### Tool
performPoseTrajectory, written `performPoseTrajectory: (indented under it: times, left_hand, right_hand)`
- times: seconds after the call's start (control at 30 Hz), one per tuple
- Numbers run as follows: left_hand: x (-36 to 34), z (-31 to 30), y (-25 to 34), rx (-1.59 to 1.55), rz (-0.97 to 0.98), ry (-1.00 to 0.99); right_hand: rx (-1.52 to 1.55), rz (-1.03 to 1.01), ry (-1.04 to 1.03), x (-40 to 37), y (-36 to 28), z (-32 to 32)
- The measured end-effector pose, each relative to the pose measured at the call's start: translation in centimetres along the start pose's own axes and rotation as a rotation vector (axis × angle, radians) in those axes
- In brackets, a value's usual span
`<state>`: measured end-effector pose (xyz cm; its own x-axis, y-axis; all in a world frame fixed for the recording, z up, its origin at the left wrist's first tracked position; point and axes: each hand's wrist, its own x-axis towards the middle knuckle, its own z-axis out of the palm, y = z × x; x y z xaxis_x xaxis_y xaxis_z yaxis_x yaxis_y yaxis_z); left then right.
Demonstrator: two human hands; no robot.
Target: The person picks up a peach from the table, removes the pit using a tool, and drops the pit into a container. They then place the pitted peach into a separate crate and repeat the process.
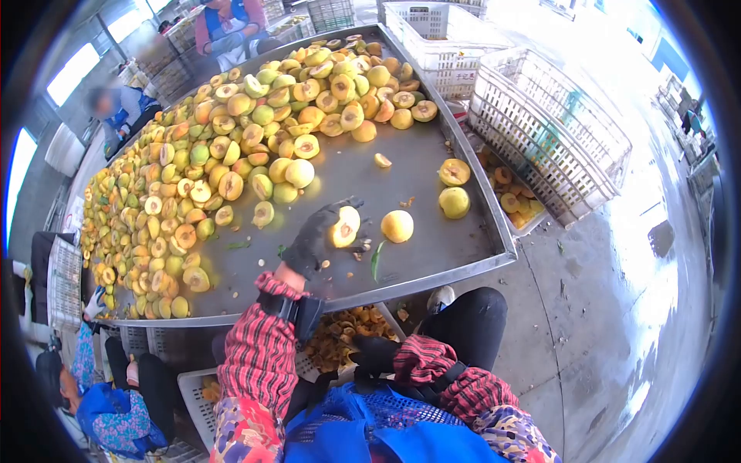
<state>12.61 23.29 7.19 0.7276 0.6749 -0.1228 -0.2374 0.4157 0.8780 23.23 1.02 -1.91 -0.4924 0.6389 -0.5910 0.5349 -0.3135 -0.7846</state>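
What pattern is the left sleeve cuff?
Left cuff: red and black stripes, clearest in the head view.

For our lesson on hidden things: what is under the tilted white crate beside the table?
Part of a lower crate holding cut fruit; the tilted crate covers the rest.

palm of the left hand (pixel 318 238) lost behind the half (pixel 344 228), right hand (pixel 374 355) dark below those fingers, grip unreadable, a person (pixel 231 27) far beyond them cut off up top, farther left a worker (pixel 130 104), head blurred
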Motion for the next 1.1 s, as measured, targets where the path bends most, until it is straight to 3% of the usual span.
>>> performPoseTrajectory:
  times: [0.03,0.1,0.17,0.2,0.3,0.37,0.47,0.57,0.67,0.77,0.9,0.97,1.1]
  left_hand:
    - [-1.7,-0.1,0.0,-0.412,0.031,-0.063]
    - [-5.2,1.6,1.2,-0.638,0.027,-0.164]
    - [-8.2,2.5,1.6,-0.726,0.001,0.074]
    - [-9.5,2.9,1.7,-0.736,0.02,0.115]
    - [-12.5,3.9,1.6,-0.783,0.071,0.252]
    - [-13.8,4.4,1.1,-0.832,0.094,0.364]
    - [-15.1,5.4,-0.1,-0.8,0.173,0.377]
    - [-16.0,5.8,-1.4,-0.786,0.258,0.352]
    - [-16.8,6.3,-2.0,-0.717,0.336,0.323]
    - [-17.2,7.2,-2.5,-0.737,0.394,0.352]
    - [-17.4,7.4,-2.6,-0.779,0.444,0.292]
    - [-17.4,7.7,-2.5,-0.761,0.421,0.356]
    - [-17.4,7.7,-2.9,-0.81,0.423,0.39]
  right_hand:
    - [0.074,-0.055,-0.032,-0.1,0.0,-0.1]
    - [0.12,-0.129,-0.068,-0.5,-0.4,-0.7]
    - [0.065,-0.161,-0.074,-1.8,-1.9,-1.5]
    - [0.131,-0.084,-0.149,-2.6,-3.0,-2.0]
    - [0.405,-0.13,-0.247,-5.4,-5.4,-3.1]
    - [0.363,-0.172,-0.132,-7.1,-7.6,-3.3]
    - [0.413,-0.235,-0.008,-9.2,-10.4,-3.3]
    - [0.061,-0.356,0.231,-8.6,-11.1,-2.6]
    - [0.058,-0.214,0.219,-9.9,-14.6,-2.7]
    - [-0.088,-0.413,0.397,-8.4,-13.5,-1.5]
    - [-0.205,-0.448,0.472,-8.5,-13.7,-1.2]
    - [-0.2,-0.495,0.527,-8.4,-14.0,-0.9]
    - [-0.2,-0.291,0.486,-8.5,-15.2,-0.5]
